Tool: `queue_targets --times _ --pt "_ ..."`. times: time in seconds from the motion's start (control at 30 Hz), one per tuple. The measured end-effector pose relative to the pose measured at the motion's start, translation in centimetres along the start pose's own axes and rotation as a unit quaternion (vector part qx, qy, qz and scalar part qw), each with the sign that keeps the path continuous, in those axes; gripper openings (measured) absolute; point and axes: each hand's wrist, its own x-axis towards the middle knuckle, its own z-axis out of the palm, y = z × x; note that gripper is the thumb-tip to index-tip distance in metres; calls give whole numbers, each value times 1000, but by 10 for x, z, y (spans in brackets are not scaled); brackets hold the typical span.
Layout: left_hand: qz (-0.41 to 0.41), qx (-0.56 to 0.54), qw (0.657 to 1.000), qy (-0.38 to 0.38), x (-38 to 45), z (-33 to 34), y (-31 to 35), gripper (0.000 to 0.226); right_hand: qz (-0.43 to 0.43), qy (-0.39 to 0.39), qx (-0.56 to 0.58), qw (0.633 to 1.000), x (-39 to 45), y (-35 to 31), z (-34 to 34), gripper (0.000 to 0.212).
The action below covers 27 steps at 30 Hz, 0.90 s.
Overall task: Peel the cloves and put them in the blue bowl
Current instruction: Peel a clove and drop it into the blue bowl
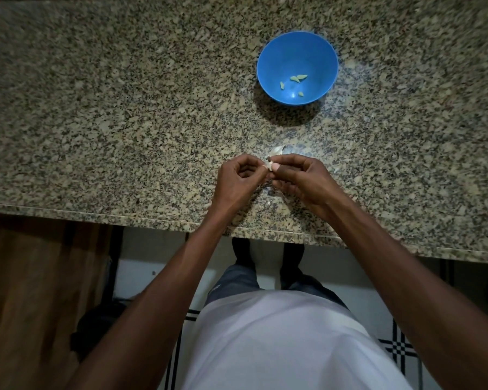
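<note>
Both the left hand (238,180) and right hand (299,178) pinch one garlic clove (271,166) between their fingers above the worktop (124,122); well beyond the fingers, the blue bowl (316,52) holds peeled cloves (297,78).

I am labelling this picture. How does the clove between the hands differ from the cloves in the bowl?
1. The clove is pinched between both hands, left hand and right hand, above the counter; the bowl cloves lie loose in the blue bowl.
2. The clove still has papery skin on it; the bowl cloves look bare.
3. It is one clove; the bowl holds several.

All are small and pale.
</note>
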Motion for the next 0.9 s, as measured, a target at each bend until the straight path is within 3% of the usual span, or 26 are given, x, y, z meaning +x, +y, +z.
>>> queue_targets --times 0.3,0.47,0.57,0.7,0.9 --pt "-15 -15 1000 -1 -1 1 -1 8 -16 -12 -47 999 -1 1 -1 23" --pt "-49 14 996 74 3 -8 -9 10 -23 -20 -67 997 -5 -1 -4 23" --pt "-52 54 994 81 3 -14 -12 11 -14 -18 -65 998 -6 -2 -8 24" --pt "-17 100 993 61 -3 -15 -15 16 0 -16 -75 997 -6 -1 -13 14" --pt "54 54 997 -17 -7 -6 -3 24 -7 -29 -97 995 -5 1 -15 16"
